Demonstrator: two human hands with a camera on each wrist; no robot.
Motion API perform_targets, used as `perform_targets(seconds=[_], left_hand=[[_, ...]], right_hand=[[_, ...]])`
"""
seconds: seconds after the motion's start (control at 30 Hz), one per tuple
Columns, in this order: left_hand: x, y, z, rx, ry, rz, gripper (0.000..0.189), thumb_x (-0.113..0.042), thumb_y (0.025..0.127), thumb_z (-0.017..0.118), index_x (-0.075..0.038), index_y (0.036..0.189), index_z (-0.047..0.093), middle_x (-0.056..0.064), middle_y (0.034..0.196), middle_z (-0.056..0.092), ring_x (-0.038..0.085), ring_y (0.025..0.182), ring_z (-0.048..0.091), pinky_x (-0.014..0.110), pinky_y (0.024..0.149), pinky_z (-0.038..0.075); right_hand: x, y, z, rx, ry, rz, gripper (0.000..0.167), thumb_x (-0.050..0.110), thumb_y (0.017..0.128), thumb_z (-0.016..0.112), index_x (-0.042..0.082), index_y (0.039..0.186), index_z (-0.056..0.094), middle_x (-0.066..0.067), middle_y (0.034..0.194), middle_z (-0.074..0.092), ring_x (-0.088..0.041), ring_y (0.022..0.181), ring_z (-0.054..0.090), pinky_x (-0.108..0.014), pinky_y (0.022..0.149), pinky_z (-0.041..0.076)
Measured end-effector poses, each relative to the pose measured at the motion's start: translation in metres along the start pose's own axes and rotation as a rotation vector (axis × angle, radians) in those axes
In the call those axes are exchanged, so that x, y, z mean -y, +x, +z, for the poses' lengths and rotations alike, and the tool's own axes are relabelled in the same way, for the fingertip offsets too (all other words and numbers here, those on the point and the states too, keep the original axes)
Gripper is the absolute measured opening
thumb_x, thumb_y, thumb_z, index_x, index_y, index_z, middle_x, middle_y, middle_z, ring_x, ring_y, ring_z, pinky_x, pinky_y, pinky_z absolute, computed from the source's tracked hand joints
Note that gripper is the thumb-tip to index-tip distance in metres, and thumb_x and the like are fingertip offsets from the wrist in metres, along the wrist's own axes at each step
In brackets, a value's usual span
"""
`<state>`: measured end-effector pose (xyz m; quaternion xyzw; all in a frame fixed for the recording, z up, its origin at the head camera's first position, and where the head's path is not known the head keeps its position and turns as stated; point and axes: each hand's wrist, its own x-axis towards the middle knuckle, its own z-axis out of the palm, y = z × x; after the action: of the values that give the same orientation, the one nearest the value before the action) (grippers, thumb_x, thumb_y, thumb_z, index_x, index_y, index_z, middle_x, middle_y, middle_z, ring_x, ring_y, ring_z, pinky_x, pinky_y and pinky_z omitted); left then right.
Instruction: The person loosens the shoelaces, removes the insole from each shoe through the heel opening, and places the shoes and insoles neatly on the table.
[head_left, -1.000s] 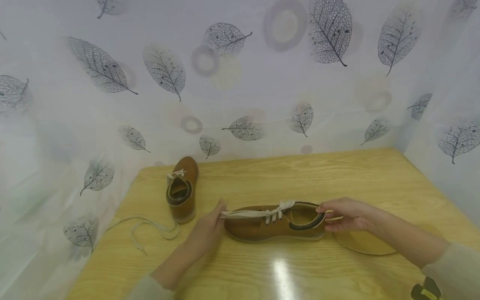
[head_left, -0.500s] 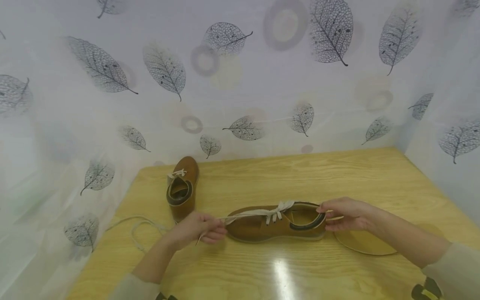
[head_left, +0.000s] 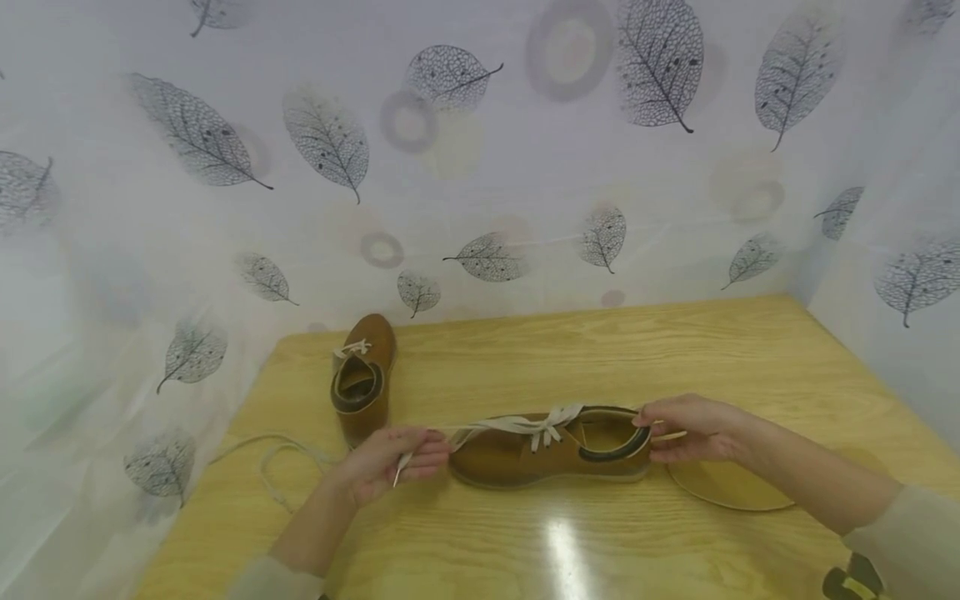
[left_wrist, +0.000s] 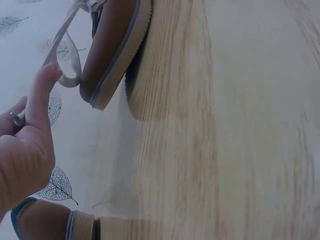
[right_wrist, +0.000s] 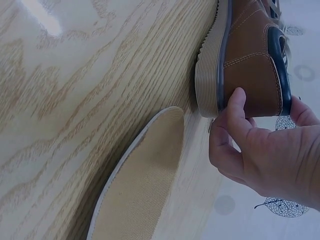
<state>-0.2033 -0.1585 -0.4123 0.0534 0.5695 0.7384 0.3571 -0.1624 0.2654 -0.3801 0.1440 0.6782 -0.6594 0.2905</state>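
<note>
A brown lace-up shoe [head_left: 498,458] lies lengthwise in front of me, toe to the left, its dark-lined opening facing up. My right hand [head_left: 693,429] grips its heel; in the right wrist view the fingers [right_wrist: 239,100] press the side of the heel and the thumb is at the collar. Beyond the toe, my left hand [head_left: 390,462] pinches the pale shoelace [head_left: 510,423], which runs back over the toe to the eyelets. A lace end hangs below those fingers. In the left wrist view the lace loops loosely beside the toe [left_wrist: 92,85].
A second brown shoe [head_left: 381,337] stands at the back left, toe away, with a short lace in it. A loose lace [head_left: 273,437] curls on the wooden table [head_left: 600,350] at left. Under my right forearm lies a tan insole [right_wrist: 145,180]. A leaf-print curtain [head_left: 495,192] encloses the table.
My left hand has moved left from the toe, drawing the lace out, and its palm has turned more toward the camera. Part of the lace has slackened over the toe. My right hand stays at the heel.
</note>
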Motion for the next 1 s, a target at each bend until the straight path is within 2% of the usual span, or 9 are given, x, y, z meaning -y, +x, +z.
perform_targets(seconds=[0.13,0.23,0.4,0.5,0.67,0.77,0.9,1.0], left_hand=[[0.003,-0.002,-0.006,-0.065,-0.026,0.038,0.047,-0.015,0.102,0.041,0.019,0.132,0.033,0.011,0.105,0.069,0.018,0.100,0.067,0.027,0.090,0.053],[0.003,-0.004,-0.013,-0.106,-0.095,0.059,0.045,-0.015,0.103,0.038,0.018,0.132,0.031,0.012,0.106,0.068,0.017,0.100,0.067,0.027,0.092,0.051],[0.002,-0.008,-0.022,-0.113,-0.247,0.063,0.029,-0.014,0.104,0.035,0.008,0.113,0.052,0.012,0.101,0.070,0.017,0.096,0.068,0.024,0.092,0.051],[0.002,-0.009,-0.024,-0.149,-0.265,0.073,0.028,-0.015,0.103,0.036,0.000,0.104,0.059,0.010,0.099,0.070,0.015,0.094,0.069,0.023,0.092,0.050],[0.002,-0.011,-0.022,-0.254,-0.265,0.102,0.026,-0.018,0.103,0.037,0.004,0.112,0.049,0.009,0.100,0.068,0.013,0.097,0.067,0.023,0.097,0.047],[0.002,-0.013,-0.022,-0.296,-0.291,0.126,0.024,-0.018,0.103,0.035,0.001,0.110,0.049,0.007,0.099,0.067,0.011,0.096,0.067,0.022,0.098,0.046],[0.002,-0.015,-0.025,-0.344,-0.341,0.199,0.024,-0.016,0.104,0.031,-0.004,0.105,0.051,0.006,0.097,0.066,0.011,0.095,0.067,0.021,0.098,0.046],[0.002,-0.017,-0.028,-0.381,-0.384,0.234,0.023,-0.016,0.103,0.032,-0.003,0.106,0.050,0.007,0.096,0.066,0.012,0.094,0.067,0.022,0.098,0.046]], right_hand=[[-0.001,-0.001,0.000,-0.004,-0.008,-0.003,0.019,0.009,0.084,0.062,0.001,0.101,0.058,-0.022,0.113,0.034,-0.024,0.095,0.049,-0.035,0.086,0.056],[-0.001,-0.001,-0.001,-0.008,0.001,0.002,0.016,0.009,0.084,0.061,0.002,0.099,0.059,-0.021,0.112,0.034,-0.024,0.094,0.049,-0.035,0.085,0.056],[-0.001,0.001,-0.001,-0.008,0.008,0.010,0.013,0.009,0.085,0.061,0.003,0.096,0.060,-0.020,0.110,0.036,-0.023,0.092,0.050,-0.034,0.084,0.056],[-0.001,0.002,0.000,-0.002,0.012,0.009,0.015,0.009,0.084,0.061,0.003,0.098,0.059,-0.021,0.111,0.034,-0.023,0.093,0.050,-0.034,0.085,0.056],[-0.001,0.001,0.001,-0.003,0.011,0.010,0.016,0.009,0.084,0.062,0.002,0.099,0.060,-0.021,0.112,0.034,-0.023,0.094,0.050,-0.034,0.086,0.056],[0.000,0.000,0.001,0.000,0.019,0.009,0.020,0.009,0.085,0.062,-0.001,0.102,0.059,-0.021,0.113,0.033,-0.024,0.095,0.050,-0.036,0.088,0.055],[0.000,-0.001,0.001,0.000,0.030,0.008,0.021,0.009,0.086,0.061,-0.002,0.104,0.059,-0.021,0.112,0.034,-0.025,0.095,0.050,-0.037,0.089,0.055],[-0.001,-0.001,0.000,-0.002,0.021,0.005,0.021,0.009,0.086,0.061,-0.002,0.103,0.059,-0.021,0.111,0.034,-0.024,0.095,0.050,-0.037,0.089,0.055]])
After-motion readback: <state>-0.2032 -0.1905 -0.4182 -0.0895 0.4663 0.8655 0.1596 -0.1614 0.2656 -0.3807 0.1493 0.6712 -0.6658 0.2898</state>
